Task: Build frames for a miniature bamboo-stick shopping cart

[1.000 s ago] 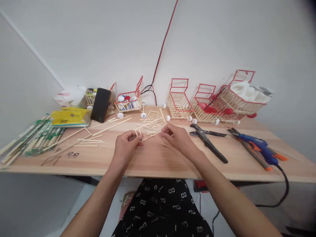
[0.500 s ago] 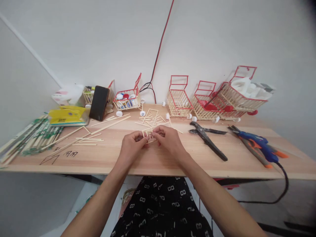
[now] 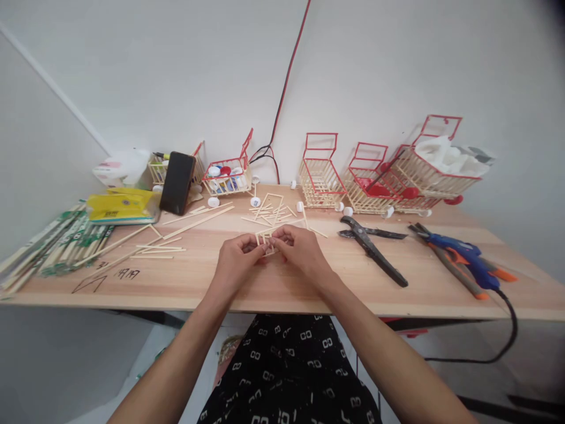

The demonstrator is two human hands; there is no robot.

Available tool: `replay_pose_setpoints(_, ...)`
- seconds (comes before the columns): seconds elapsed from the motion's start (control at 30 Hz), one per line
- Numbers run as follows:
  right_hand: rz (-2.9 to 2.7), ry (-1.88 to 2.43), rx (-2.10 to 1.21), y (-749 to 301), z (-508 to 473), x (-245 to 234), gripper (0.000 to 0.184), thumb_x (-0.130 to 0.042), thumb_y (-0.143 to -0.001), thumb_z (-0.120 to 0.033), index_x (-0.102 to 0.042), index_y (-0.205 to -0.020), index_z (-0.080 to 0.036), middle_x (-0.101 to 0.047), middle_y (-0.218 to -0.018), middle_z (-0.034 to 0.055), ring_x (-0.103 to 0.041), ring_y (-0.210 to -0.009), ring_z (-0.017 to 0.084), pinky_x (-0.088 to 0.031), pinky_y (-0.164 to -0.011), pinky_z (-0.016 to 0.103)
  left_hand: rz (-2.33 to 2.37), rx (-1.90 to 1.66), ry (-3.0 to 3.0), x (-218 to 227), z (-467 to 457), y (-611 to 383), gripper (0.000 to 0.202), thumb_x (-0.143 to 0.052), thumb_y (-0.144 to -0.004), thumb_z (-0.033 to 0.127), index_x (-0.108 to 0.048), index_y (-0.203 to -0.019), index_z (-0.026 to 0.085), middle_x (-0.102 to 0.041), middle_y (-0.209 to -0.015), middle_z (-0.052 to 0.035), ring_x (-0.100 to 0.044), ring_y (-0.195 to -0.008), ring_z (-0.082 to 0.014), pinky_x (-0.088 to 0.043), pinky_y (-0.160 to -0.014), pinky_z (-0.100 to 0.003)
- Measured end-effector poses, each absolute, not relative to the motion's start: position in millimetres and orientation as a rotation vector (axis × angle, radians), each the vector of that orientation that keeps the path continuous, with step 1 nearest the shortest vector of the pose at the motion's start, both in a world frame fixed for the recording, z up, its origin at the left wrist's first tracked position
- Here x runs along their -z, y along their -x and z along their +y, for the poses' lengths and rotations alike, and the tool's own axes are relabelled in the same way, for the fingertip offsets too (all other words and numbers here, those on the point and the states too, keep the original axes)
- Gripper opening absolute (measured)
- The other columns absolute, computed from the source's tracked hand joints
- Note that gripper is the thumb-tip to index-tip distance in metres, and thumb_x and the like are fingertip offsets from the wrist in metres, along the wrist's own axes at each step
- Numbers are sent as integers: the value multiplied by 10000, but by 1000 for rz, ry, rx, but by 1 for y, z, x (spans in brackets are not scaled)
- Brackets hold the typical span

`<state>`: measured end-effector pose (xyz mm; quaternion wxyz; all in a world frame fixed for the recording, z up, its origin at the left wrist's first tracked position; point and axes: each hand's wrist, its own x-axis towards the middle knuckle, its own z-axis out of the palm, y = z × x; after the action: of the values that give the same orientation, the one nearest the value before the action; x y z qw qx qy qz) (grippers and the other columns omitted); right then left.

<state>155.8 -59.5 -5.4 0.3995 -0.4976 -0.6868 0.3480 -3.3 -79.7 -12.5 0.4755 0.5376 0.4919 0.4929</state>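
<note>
My left hand [image 3: 236, 265] and my right hand [image 3: 300, 252] meet just above the middle of the wooden table [image 3: 282, 282]. Both pinch a small frame of thin wooden sticks [image 3: 265, 240] between thumb and fingers, the left on its left side, the right on its right side. The fingers hide part of the frame. Just behind the hands lies a loose heap of short sticks [image 3: 271, 213] with a larger stick rectangle among them.
Black pliers [image 3: 373, 250] and a blue glue gun [image 3: 463, 257] with its cord lie at right. Stick-built carts [image 3: 320, 174] with red handles line the back wall. At left are long sticks [image 3: 154, 241], wrapped chopsticks [image 3: 57, 244], a yellow packet [image 3: 119, 206] and a black phone [image 3: 175, 182].
My hands came together from apart: the right hand moved left to join the left on the small stick frame. The view shifted slightly.
</note>
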Motion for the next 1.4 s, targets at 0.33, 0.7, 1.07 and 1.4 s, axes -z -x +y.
replay_pose_setpoints(0.33, -1717, 1262, -905, -156, -60, 7, 54, -616, -799, -229, -640, -785, -182, -676, -735, 4, -608, -667, 125, -474, -629, 249, 1183, -1192, -1268, 11, -80, 3, 233, -733, -679, 354, -622, -627, 156, -621, -677, -10, -587, -654, -143, -524, -592, -247)
replay_pose_setpoints(0.7, -1683, 1247, -937, -154, -59, 8, 43, -620, -787, -221, -637, -758, -195, -671, -705, 1, -598, -616, 130, -464, -565, 244, 1188, -1189, -1259, 11, -81, 3, 201, -736, -681, 315, -634, -649, 144, -619, -662, 7, -590, -636, -122, -523, -598, -218)
replay_pose_setpoints(1.07, -1556, 1247, -908, -176, -60, 8, 142, -609, -799, -330, -620, -811, -188, -683, -752, 5, -546, -484, 98, -446, -501, 232, 1290, -1124, -1308, 8, -78, 5, 206, -701, -689, 335, -679, -733, 135, -666, -734, -19, -623, -633, -146, -511, -596, -240)
replay_pose_setpoints(1.4, -1450, 1206, -901, -185, -65, 6, 171, -603, -803, -355, -607, -791, -184, -666, -751, 0, -554, -496, 93, -448, -510, 223, 1429, -877, -1572, 5, -84, 25, 329, -560, -807, 430, -614, -644, 149, -544, -493, 21, -451, -409, -88, -332, -445, -205)
